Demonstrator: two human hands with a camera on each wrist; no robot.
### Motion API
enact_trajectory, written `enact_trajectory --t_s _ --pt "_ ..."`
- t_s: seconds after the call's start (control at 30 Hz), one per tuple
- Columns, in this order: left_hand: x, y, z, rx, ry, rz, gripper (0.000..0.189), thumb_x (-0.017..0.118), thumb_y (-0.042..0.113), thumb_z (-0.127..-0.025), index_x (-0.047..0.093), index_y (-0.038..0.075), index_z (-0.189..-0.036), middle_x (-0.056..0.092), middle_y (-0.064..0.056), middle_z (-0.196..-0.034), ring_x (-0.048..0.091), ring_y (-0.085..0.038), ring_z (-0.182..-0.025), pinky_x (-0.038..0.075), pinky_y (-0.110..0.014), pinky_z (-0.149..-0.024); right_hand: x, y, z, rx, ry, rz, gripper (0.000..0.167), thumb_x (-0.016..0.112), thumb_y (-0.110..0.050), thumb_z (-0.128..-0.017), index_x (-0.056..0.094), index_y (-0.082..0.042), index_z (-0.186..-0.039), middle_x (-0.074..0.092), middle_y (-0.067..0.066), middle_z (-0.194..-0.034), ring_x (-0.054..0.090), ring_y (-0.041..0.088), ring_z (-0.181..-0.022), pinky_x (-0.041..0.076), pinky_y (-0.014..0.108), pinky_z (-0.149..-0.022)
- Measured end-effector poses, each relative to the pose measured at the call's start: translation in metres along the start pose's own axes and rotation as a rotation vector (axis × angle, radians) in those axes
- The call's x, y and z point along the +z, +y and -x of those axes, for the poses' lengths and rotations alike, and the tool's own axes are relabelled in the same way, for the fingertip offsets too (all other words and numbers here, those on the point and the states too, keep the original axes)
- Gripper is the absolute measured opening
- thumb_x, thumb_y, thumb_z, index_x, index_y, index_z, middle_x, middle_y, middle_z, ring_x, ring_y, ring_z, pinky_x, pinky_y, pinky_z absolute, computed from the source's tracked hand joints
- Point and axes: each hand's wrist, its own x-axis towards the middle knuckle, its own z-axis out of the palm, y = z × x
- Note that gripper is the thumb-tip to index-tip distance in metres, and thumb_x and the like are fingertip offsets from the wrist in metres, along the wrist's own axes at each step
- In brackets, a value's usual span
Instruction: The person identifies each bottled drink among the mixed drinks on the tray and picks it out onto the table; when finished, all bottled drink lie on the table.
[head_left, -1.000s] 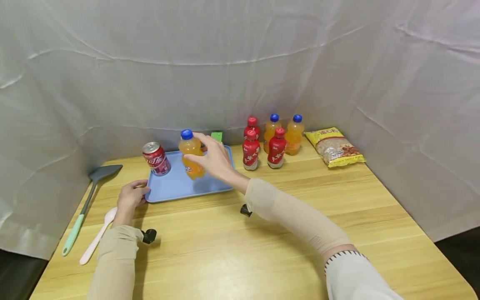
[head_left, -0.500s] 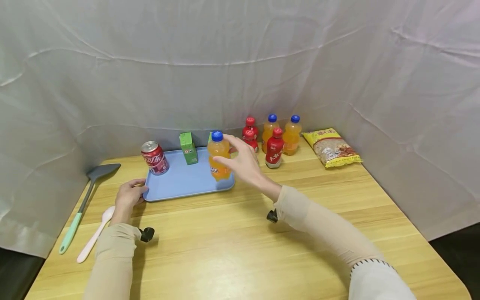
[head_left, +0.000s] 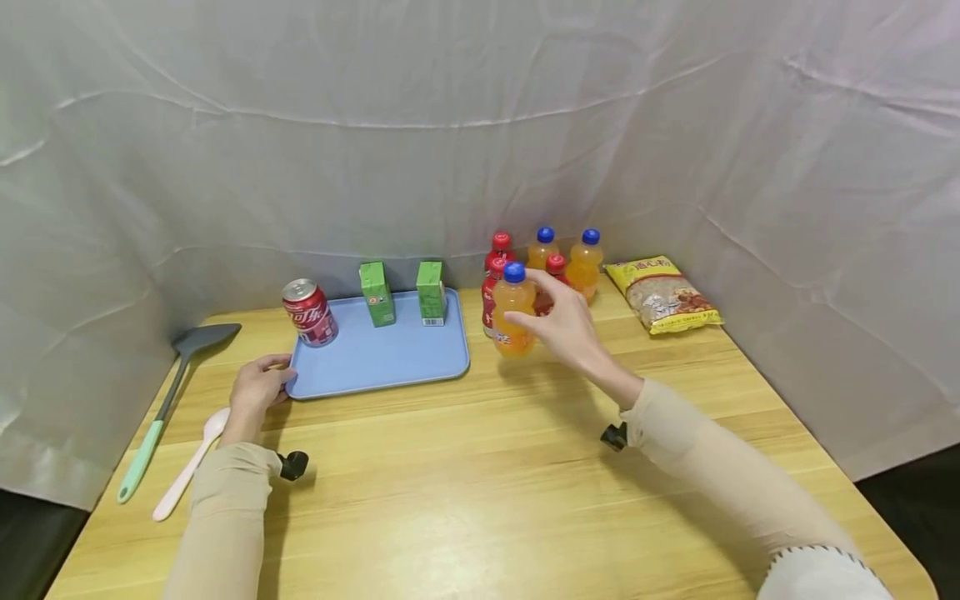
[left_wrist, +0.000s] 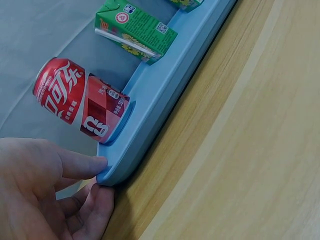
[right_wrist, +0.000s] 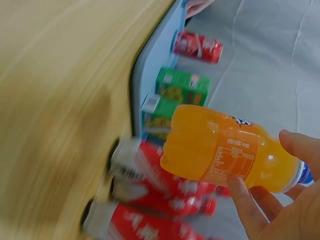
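Note:
My right hand [head_left: 566,325] grips an orange soda bottle [head_left: 513,312] with a blue cap, holding it upright in the air to the right of the tray. In the right wrist view the thumb and fingers wrap its upper part [right_wrist: 215,147]. At the near left corner of the blue tray [head_left: 382,358], my left hand [head_left: 258,387] pinches the rim, thumb on top and fingers beneath, as the left wrist view shows. On the tray stand a red soda can [head_left: 310,313] at the left and two green drink cartons [head_left: 377,294] along the back.
Behind the held bottle stand red bottles [head_left: 488,308] and two more orange soda bottles [head_left: 584,265]. A yellow food bag [head_left: 664,296] lies at the back right. A dark spatula [head_left: 176,379] and a pink spoon [head_left: 187,471] lie left, beside the left arm. Grey cloth encloses the table.
My right hand has carried the orange soda bottle rightward from over the tray to in front of the red bottles, uncovering the green cartons. The left hand stays on the tray's corner.

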Motion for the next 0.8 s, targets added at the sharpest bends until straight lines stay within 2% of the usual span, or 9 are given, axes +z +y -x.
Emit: enact_trajectory --t_s 0.1,0.2,0.43,0.63,0.8 --pt "0.001 0.0 -0.001 0.0 -0.002 0.007 0.051 0.055 0.017 -0.107 0.049 0.006 -0.157 0.05 -0.024 -0.153 0.061 -0.021 -0.112 0.051 -0.013 -0.065 -0.015 0.014 0.003 0.04 0.011 0.026 0.064 0.085 -0.03 -0.09 0.059 -0.02 -0.148 0.07 0.01 -0.135 0.065 0.03 -0.114 0.053 0.042 -0.093" --pt "0.001 0.0 -0.003 -0.001 -0.001 0.007 0.051 0.055 0.017 -0.107 0.049 0.006 -0.156 0.051 -0.023 -0.149 0.06 -0.022 -0.113 0.051 -0.013 -0.065 -0.03 0.027 0.004 0.075 0.02 0.049 0.064 0.085 -0.026 -0.09 0.058 -0.017 -0.148 0.07 0.014 -0.131 0.066 0.035 -0.111 0.056 0.047 -0.093" --pt "-0.002 0.002 -0.003 0.004 0.0 -0.01 0.052 0.055 0.018 -0.107 0.05 0.005 -0.156 0.051 -0.024 -0.15 0.061 -0.021 -0.111 0.052 -0.014 -0.065 -0.061 0.056 0.002 0.159 0.024 0.119 0.068 0.082 -0.026 -0.093 0.052 -0.015 -0.153 0.063 0.02 -0.144 0.066 0.041 -0.119 0.058 0.055 -0.095" --pt "-0.003 0.004 -0.002 0.008 0.004 -0.025 0.051 0.054 0.018 -0.107 0.05 0.005 -0.156 0.053 -0.023 -0.148 0.06 -0.019 -0.106 0.051 -0.014 -0.065 -0.075 0.08 -0.006 0.191 0.077 0.127 0.066 0.08 -0.019 -0.095 0.05 -0.011 -0.153 0.064 0.024 -0.142 0.065 0.043 -0.121 0.056 0.056 -0.098" --pt "-0.001 0.002 -0.001 0.0 -0.003 -0.01 0.051 0.055 0.018 -0.107 0.05 0.005 -0.156 0.051 -0.023 -0.149 0.06 -0.02 -0.109 0.051 -0.014 -0.066 -0.079 0.095 -0.014 0.206 0.102 0.107 0.066 0.079 -0.014 -0.096 0.048 -0.006 -0.154 0.063 0.028 -0.141 0.065 0.046 -0.12 0.054 0.055 -0.099"
